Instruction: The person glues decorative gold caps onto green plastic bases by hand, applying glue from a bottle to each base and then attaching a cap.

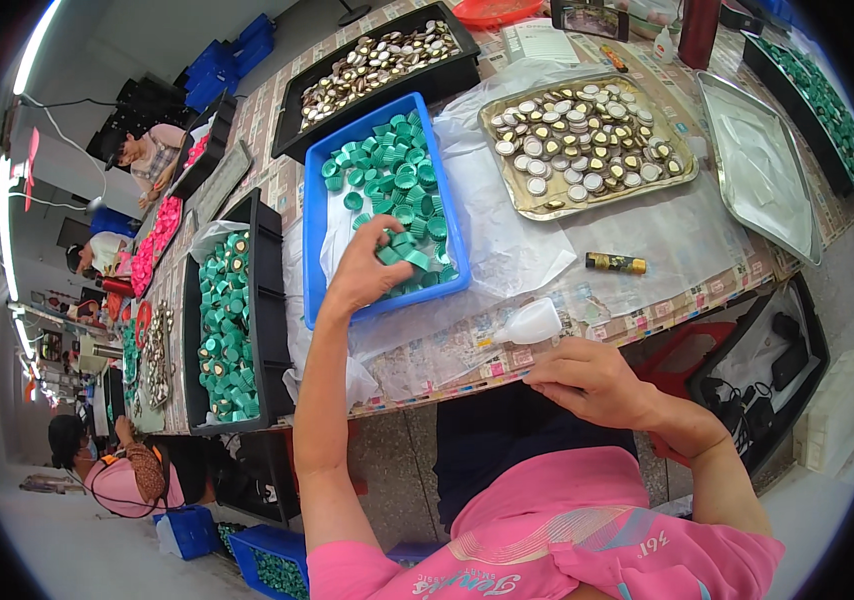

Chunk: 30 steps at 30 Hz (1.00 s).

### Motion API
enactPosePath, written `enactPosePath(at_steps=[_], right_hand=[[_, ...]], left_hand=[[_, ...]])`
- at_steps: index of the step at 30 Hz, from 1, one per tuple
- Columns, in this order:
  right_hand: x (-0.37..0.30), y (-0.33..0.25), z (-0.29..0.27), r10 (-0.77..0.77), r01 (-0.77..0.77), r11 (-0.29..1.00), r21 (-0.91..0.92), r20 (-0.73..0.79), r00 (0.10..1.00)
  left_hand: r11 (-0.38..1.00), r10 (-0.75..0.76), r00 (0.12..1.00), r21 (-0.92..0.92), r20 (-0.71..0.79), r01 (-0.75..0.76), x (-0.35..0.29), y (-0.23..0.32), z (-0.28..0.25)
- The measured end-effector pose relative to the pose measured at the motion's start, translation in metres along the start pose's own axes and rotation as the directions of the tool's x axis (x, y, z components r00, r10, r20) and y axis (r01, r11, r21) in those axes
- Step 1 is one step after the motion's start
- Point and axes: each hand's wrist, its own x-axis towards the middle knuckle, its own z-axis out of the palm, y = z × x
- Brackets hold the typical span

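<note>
My left hand (372, 265) reaches into a blue plastic tray (313, 225) of small green pleated cups (402, 180). Its thumb and fingers are closed round a few of those cups near the tray's front end. At the table's near edge, my right hand (592, 385) is curled with its fingertips pressed together. Whatever it may hold is hidden. Just beyond it lies a rounded white plastic piece (532, 322). A black-and-gold tube (617, 263) rests farther right on the clear sheet.
A metal tray (692, 178) holds many round white-and-gold pieces (587, 140). Another metal tray (757, 160) lies right of it. Black crates of green cups stand left (275, 330) and far right (852, 178). A black crate (292, 110) of round pieces stands behind. Co-workers sit left.
</note>
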Motion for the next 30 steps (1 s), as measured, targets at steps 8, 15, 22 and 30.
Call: enactPosePath(at_steps=[8, 15, 22, 30], right_hand=[[0.000, 0.001, -0.001, -0.004, 0.004, 1.000, 0.021, 0.011, 1.000], [0.005, -0.008, 0.001, 0.002, -0.002, 1.000, 0.000, 0.028, 1.000], [0.011, -0.022, 0.007, -0.017, 0.017, 1.000, -0.006, 0.028, 0.999], [0.015, -0.033, 0.010, -0.012, 0.012, 1.000, -0.011, 0.026, 1.000]], left_hand=[[0.804, -0.349, 0.924, -0.557, -0.159, 0.208, -0.003, -0.031, -0.020], [0.340, -0.382, 0.924, -0.930, -0.002, 0.139, -0.012, -0.025, -0.038], [-0.065, -0.220, 0.966, -0.990, 0.134, 0.122, -0.015, -0.034, -0.049], [-0.195, -0.295, 0.955, -0.981, 0.036, -0.023, -0.017, -0.025, -0.044]])
